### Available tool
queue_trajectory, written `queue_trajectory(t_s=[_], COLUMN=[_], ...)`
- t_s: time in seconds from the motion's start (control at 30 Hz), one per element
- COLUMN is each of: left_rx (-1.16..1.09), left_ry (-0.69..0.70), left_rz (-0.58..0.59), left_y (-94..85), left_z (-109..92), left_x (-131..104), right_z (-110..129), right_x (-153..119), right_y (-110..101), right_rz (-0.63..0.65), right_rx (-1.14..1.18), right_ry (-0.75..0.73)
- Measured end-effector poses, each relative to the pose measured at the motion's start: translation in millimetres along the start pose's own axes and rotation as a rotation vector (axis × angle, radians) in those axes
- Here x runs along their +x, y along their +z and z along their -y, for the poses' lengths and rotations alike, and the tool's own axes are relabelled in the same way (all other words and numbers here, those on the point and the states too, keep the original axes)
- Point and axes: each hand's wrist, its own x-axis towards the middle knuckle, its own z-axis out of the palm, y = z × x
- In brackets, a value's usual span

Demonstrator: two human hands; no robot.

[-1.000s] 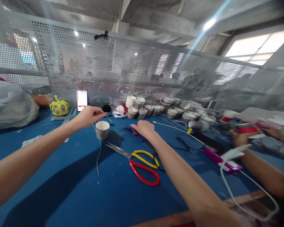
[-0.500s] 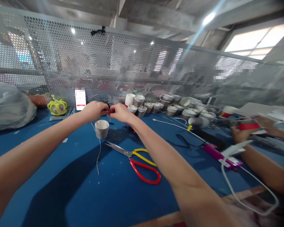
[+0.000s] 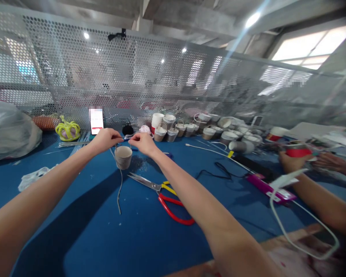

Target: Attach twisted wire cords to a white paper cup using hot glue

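Observation:
A small grey cup (image 3: 123, 157) stands upright on the blue table, with a thin cord (image 3: 120, 192) trailing down from it toward me. Above its left rim is my left hand (image 3: 107, 139), fingers pinched on something too small to make out, perhaps the cup's thin handle. My right hand (image 3: 142, 142) is pinched in the same way above the right rim, a short gap from the left. Scissors (image 3: 154, 186) with one yellow and one red handle lie just right of the cup, partly under my right forearm.
Many small cups (image 3: 207, 132) crowd the back right. A phone (image 3: 97, 121) and yellow-wrapped bundle (image 3: 67, 130) stand back left. A plastic bag (image 3: 11, 130) is far left, a purple power strip (image 3: 269, 189) right. Another person's hands (image 3: 291, 161) hold a red item.
My hands have moved apart and slightly lower, over either side of the cup. Crumpled clear plastic now shows beyond my left forearm.

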Motion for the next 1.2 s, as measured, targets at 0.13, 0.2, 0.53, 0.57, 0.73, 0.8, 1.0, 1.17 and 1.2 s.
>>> queue_trajectory(t_s=[0.13,0.2,0.53,0.57,0.73,0.8,1.0,1.17,1.2], left_rx=[-0.035,-0.041,-0.064,-0.065,-0.063,-0.061,-0.062,-0.044,-0.038], left_ry=[0.001,-0.003,-0.015,-0.015,-0.01,-0.009,0.006,-0.007,-0.014], left_rz=[-0.015,-0.023,-0.056,-0.055,-0.043,-0.042,-0.035,-0.038,-0.046], left_y=[6.1,7.9,19.8,20.7,22.3,22.0,20.1,17.7,18.2], left_z=[4,4,10,10,11,11,10,8,8], left_x=[-1,-2,-6,-6,-8,-9,-8,-10,-12], right_z=[-8,-11,-14,-14,-11,-10,-8,-7,-7], right_x=[0,-1,-8,-8,-12,-13,-14,-14,-14], right_y=[7,9,11,10,9,9,8,7,7], right_rz=[-0.001,0.002,0.017,0.018,0.025,0.028,0.041,0.055,0.056], right_rx=[0.005,0.005,-0.017,-0.021,-0.049,-0.061,-0.101,-0.132,-0.136], right_ry=[0.001,-0.002,0.005,0.008,0.009,0.0,-0.042,-0.065,-0.066])
